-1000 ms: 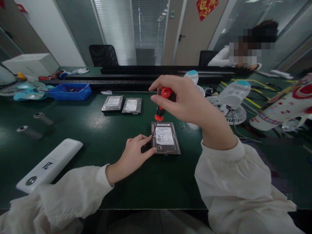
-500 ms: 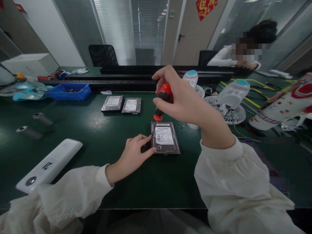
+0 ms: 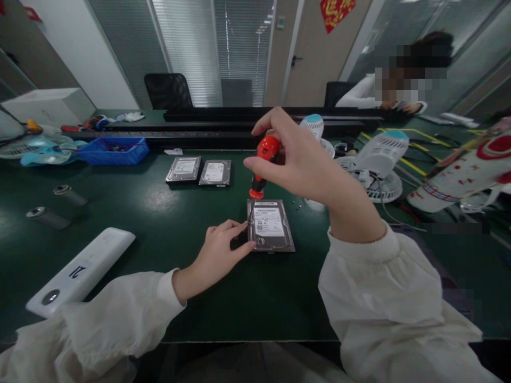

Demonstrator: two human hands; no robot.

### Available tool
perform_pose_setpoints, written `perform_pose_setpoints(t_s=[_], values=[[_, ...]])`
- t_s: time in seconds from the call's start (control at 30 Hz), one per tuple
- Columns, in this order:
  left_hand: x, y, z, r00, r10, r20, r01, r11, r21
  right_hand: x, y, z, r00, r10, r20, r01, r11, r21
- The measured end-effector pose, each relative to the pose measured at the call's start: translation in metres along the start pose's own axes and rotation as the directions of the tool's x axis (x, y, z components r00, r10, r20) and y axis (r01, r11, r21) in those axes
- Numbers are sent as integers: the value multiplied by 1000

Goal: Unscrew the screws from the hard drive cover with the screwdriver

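Observation:
A silver hard drive [image 3: 268,226] with a white label lies flat on the green table in front of me. My left hand [image 3: 219,252] grips its left side, with the index fingertip at the edge and the thumb on the near left corner. My right hand [image 3: 293,159] is closed around the red-and-black handle of a screwdriver [image 3: 259,183]. Its thin shaft slants down to the drive's left edge, beside my left index finger; whether the tip sits in a screw is too small to tell. Several small screws [image 3: 297,205] lie just right of the drive's far corner.
Two more hard drives [image 3: 214,173] lie farther back. A blue tray [image 3: 114,151] with wires stands behind left. Left are two metal cylinders [image 3: 48,217] and a white device [image 3: 82,271]. White fans [image 3: 381,154] and a patterned bottle [image 3: 459,178] stand right. A person [image 3: 367,93] sits across.
The screwdriver handle has tilted slightly, and my right thumb and fingers have shifted around it, the thumb moving left. My left hand and the hard drive have stayed put.

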State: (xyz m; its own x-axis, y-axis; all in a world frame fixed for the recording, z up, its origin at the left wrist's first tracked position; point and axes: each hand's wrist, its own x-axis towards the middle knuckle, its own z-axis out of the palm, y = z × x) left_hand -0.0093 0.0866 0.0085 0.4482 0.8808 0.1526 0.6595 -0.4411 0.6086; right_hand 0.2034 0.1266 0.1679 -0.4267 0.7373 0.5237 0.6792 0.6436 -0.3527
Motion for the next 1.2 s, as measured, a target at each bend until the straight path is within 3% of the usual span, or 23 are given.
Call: perform_pose_setpoints(t_s=[0.23,0.73,1.0,1.2], values=[[0,1,0,1000,-1,-2,1,1000,0,-1,0,-1,998,-38,50,37,999,14],[1,0,1,1000,-11,-2,11,1000,-1,0,4,-1,991,-129,36,131,990,-50],[0,1,-1,1000,-10,-4,10,1000,-11,1,3,-2,996,-78,-40,74,994,-78],[1,0,1,1000,-4,-13,3,1000,-10,-2,6,-4,995,-104,6,104,991,-80]])
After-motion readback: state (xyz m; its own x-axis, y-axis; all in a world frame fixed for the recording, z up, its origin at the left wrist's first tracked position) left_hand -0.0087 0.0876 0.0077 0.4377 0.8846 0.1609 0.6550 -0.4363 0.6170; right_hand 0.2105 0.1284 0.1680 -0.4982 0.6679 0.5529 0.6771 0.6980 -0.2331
